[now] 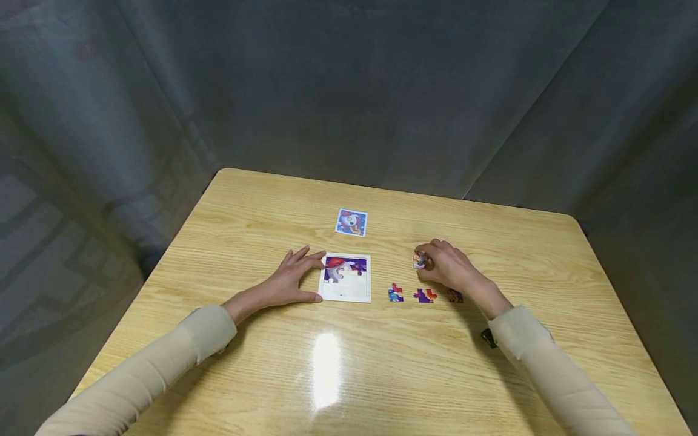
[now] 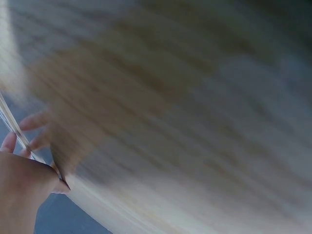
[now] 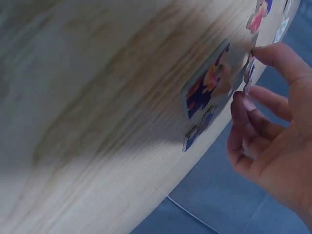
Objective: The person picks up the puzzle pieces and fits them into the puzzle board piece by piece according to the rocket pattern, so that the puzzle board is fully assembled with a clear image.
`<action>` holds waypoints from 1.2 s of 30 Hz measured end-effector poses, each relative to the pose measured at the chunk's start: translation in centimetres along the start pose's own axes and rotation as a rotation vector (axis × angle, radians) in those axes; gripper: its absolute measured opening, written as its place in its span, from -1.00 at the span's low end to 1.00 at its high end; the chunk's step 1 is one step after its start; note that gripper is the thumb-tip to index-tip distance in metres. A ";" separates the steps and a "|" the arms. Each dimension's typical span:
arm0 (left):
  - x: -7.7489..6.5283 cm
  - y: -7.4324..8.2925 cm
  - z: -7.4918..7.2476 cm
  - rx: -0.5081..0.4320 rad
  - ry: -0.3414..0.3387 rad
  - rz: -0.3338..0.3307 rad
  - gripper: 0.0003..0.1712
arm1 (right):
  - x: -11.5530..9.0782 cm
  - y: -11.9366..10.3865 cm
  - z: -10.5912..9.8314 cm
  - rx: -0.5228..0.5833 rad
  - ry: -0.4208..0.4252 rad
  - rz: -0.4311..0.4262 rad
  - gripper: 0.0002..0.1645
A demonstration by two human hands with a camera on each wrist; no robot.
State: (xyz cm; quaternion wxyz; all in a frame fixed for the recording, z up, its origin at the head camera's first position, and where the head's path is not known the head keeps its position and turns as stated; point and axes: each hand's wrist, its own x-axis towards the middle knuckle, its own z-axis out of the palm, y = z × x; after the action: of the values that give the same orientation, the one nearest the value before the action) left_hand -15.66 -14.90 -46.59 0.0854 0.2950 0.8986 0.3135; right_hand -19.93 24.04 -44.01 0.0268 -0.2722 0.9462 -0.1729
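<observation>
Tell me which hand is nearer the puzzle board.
Left. The left hand is at the left edge of the puzzle board; the right hand is away to its right, holding a puzzle piece.

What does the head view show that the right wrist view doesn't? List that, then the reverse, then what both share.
Only the head view: the left hand at the left edge of the white tray, the partial picture inside it, and both beige sleeves.

Only the right wrist view: pieces' side thickness, plus a low purple piece that the right hand seems to hide in the head view.

Both: the right hand pinching a puzzle piece, other pieces, and the wooden table.
</observation>
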 end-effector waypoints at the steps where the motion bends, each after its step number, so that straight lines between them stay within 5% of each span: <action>1: 0.0 0.0 0.0 0.000 0.000 0.000 -0.28 | 0.0 0.0 0.0 0.013 -0.001 -0.013 -0.44; 11: -0.1 0.0 0.0 -0.003 0.000 -0.003 -0.27 | -0.1 0.2 0.3 0.076 -0.004 -0.068 -0.56; 36: 0.0 -0.1 0.0 0.002 0.002 0.005 -0.28 | 0.3 0.7 0.1 0.230 -0.054 0.036 -0.56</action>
State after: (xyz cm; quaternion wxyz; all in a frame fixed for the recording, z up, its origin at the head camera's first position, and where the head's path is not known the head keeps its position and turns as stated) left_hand -15.72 -14.96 -46.71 0.0835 0.2970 0.8982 0.3132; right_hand -20.59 24.42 -44.32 0.0863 -0.2551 0.9237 -0.2723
